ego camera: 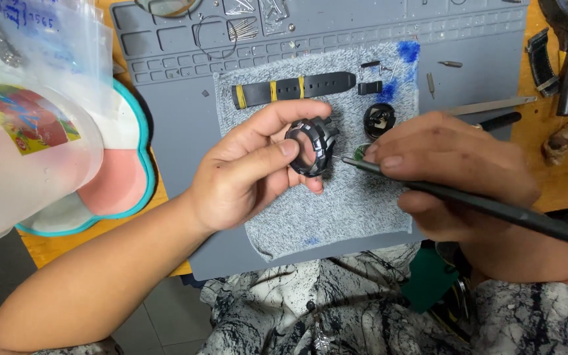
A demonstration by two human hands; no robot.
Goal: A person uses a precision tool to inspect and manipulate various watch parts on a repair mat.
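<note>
My left hand (254,167) pinches a black, ring-shaped watch case (312,146) between thumb and fingers and keeps it raised over a grey cloth (327,210). My right hand (451,174) grips a long black tool (494,209) like a pen, its fine tip touching the case's right side. A small green part (360,152) shows at my right fingertips. A black round watch part (380,120) lies on the cloth just behind the tool tip. A black strap (294,88) with yellow bands lies across the back of the cloth.
The cloth lies on a grey work mat (474,39) with tray slots holding pins and small parts. Tweezers (491,105) and a black pen-like tool (501,120) lie at the right. A clear plastic bag (27,105) and a teal-rimmed dish (123,177) stand at the left. More tools sit far right.
</note>
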